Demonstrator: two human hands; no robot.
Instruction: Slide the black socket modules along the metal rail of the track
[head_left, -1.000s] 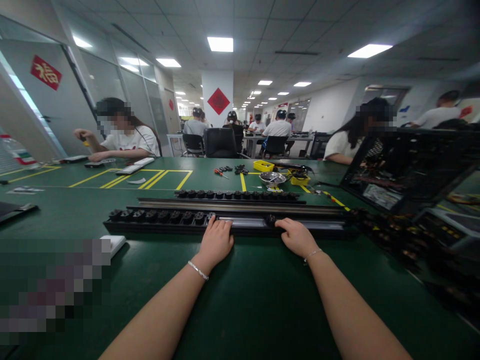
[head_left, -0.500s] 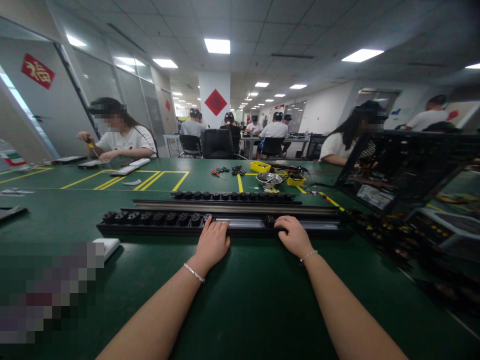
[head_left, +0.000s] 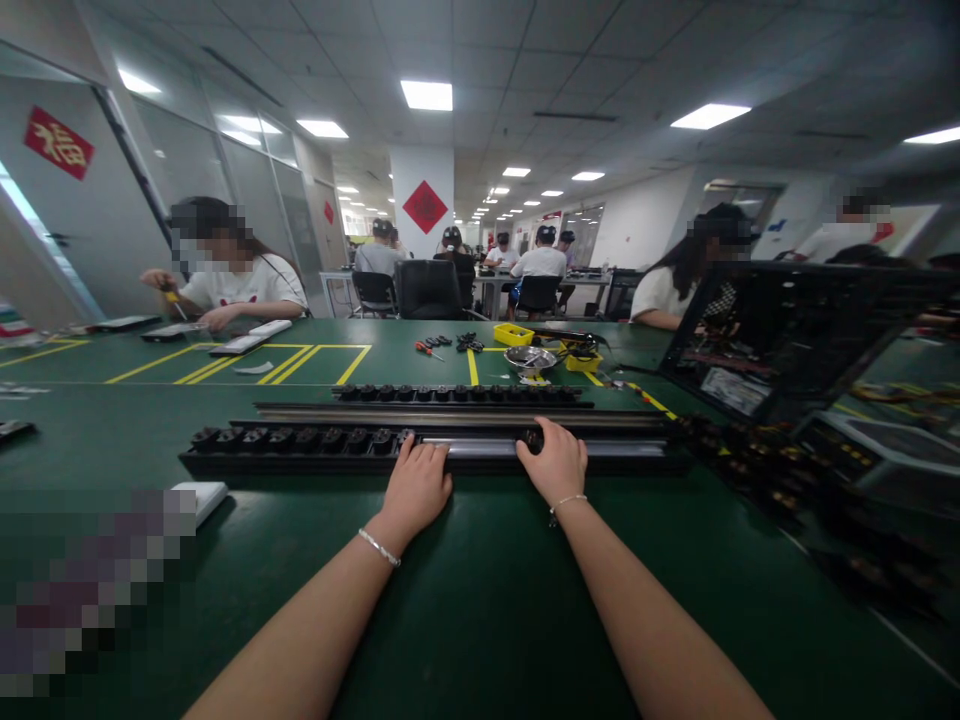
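Note:
A long black strip lies across the green table in front of me, with a row of black socket modules filling its left half and a bare silvery channel to their right. My left hand rests on the strip's front edge just right of the last module in the row, fingers together. My right hand covers a single black socket module sitting in the channel. A second strip of sockets and a metal rail lie just behind.
An open computer case and dark parts crowd the right side. A white block lies at the left. A metal bowl, yellow trays and a screwdriver sit farther back. People work at the far left and right.
My right hand has slid left along the strip and now sits over the lone socket module. My left hand stays in place. The view has drifted slightly.

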